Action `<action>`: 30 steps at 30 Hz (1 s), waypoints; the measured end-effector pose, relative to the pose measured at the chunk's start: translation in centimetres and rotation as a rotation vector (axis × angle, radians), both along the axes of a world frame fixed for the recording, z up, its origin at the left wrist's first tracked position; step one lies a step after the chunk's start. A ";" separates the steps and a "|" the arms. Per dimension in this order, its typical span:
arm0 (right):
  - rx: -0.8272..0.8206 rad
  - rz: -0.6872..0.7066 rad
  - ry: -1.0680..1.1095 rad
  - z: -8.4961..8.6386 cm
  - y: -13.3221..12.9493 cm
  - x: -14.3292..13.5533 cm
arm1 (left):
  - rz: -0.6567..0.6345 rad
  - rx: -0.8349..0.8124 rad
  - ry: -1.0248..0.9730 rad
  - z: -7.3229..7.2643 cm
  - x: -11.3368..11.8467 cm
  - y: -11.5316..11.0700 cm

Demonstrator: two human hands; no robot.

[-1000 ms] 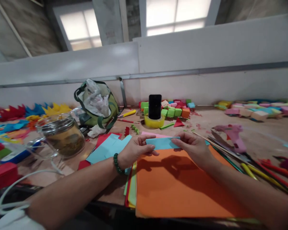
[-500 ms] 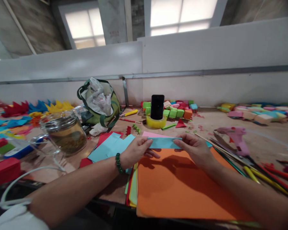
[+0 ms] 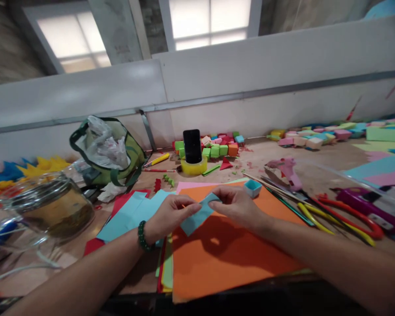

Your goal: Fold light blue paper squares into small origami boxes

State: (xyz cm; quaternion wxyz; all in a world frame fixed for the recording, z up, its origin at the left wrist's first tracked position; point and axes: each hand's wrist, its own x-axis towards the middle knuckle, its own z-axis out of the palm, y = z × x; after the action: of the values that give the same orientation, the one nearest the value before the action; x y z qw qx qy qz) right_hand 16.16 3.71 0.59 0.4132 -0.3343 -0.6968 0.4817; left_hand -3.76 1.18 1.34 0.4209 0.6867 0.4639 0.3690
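A small light-blue piece of paper [image 3: 197, 217] is pinched between my two hands, turned at a slant above an orange sheet [image 3: 230, 259]. My left hand [image 3: 173, 217], below a green bead bracelet, grips its left side with thumb and fingers. At its upper right corner, my right hand [image 3: 235, 206] has its fingers closed on the paper. A small folded blue paper box [image 3: 253, 188] sits just beyond my right hand on the orange sheet. More light-blue paper [image 3: 131, 215] lies to the left over red sheets.
A glass mug [image 3: 55, 206] and a green bag [image 3: 108, 149] stand at left. A phone [image 3: 192, 147] leans in a yellow tape roll [image 3: 194, 166] before colourful paper blocks. At right lie a pink glue gun [image 3: 286, 171], pliers with red handles [image 3: 352, 215] and thin sticks.
The blue paper has gone from a level strip to a slanted piece with more of its face showing. My hands have come closer together. The view has swung right, revealing the small blue box.
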 end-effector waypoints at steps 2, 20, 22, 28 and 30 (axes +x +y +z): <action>-0.020 0.015 0.036 0.0 -0.2 -0.1 | -0.028 -0.015 -0.013 0.1 0.5 -0.4; 0.028 0.048 0.036 -0.1 0.2 -0.1 | -0.215 -0.241 -0.006 -0.9 0.7 -0.7; 0.032 -0.012 -0.041 -0.3 0.8 0.3 | -0.191 -0.223 0.027 -1.2 0.3 -0.4; 0.184 -0.099 -0.552 -1.9 3.0 1.7 | -0.046 0.242 0.609 -1.6 -0.9 -0.2; 0.274 -0.122 -0.722 -2.0 3.3 2.0 | -0.130 0.365 0.737 -1.3 -0.9 -0.5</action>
State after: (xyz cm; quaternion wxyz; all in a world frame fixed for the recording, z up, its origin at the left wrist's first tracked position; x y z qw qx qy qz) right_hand 18.19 7.02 -1.44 0.2101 -0.4649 -0.8340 0.2102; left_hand -4.63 0.68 0.02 0.1205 0.8640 0.4661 0.1475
